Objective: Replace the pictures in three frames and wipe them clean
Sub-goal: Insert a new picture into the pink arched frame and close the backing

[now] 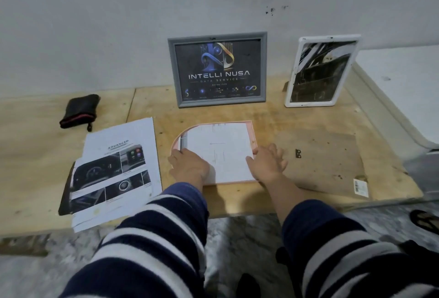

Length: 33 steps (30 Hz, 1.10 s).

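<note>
Two frames stand upright against the wall beyond the pink frame [215, 153], which lies flat on the tabletop [31, 155] as the working landmark: the grey frame [217, 69] stands directly behind it, and the white frame [322, 71] behind it and to the right, tilted back. Standing them there probably keeps them clear of the working area. The pink frame lies face down, judging by the white sheet [218, 153] laid over its back, so that a picture can be seated from behind. The left hand [188, 166] rests on the sheet's left edge with fingers mostly straight and slightly bent, pressing rather than gripping. The right hand [267, 163] lies at the sheet's right edge, fingers spread wide and flat, holding nothing. Both hands appear to square the sheet within the frame. The brown backing board [318, 162], with a small metal clip, lies just right of the pink frame, presumably set aside for refitting. The printed pages [116, 174] lie left of the pink frame, within reach as replacement pictures. A folded black cloth [80, 111] lies beyond the pages, left of the pink frame, likely for wiping. The printed side of the sheet is hidden. The near corners of the pink frame are covered by the hands. Which frames are already finished cannot be determined.
</note>
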Each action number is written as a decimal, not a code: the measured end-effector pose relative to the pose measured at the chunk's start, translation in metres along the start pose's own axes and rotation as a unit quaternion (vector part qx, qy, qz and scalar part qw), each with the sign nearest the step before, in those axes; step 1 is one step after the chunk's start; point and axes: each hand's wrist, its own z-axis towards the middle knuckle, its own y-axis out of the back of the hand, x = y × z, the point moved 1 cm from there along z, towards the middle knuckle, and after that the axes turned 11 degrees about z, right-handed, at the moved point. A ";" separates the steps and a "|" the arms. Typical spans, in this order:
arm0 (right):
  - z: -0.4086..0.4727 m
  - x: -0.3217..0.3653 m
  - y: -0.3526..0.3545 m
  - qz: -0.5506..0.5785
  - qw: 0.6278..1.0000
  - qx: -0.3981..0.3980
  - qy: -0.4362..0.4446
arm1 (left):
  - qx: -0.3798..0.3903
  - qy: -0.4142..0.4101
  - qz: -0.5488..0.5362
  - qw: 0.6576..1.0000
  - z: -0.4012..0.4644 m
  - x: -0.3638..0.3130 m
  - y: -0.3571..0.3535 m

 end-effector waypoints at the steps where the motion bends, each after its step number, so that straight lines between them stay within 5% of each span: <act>1: -0.001 0.002 -0.001 0.013 1.000 0.001 -0.009 | 0.002 -0.002 0.000 1.000 0.001 0.001 0.000; 6: -0.001 0.013 0.001 0.148 0.989 -0.025 -0.013 | 0.014 -0.008 -0.022 1.000 0.004 0.004 0.003; 9: 0.000 0.019 -0.001 0.286 0.958 0.015 -0.027 | 0.022 -0.015 -0.023 0.999 0.004 0.005 0.005; 14: -0.002 0.028 0.002 0.393 0.916 -0.032 -0.069 | 0.021 0.001 -0.022 1.000 0.002 0.004 0.009; 24: -0.012 0.040 0.020 0.408 0.911 -0.031 -0.044 | 0.015 0.092 -0.110 0.990 -0.005 0.030 0.030; 33: -0.044 0.119 -0.043 0.381 0.923 0.049 0.005 | -0.045 0.129 -0.296 0.945 0.009 0.159 0.056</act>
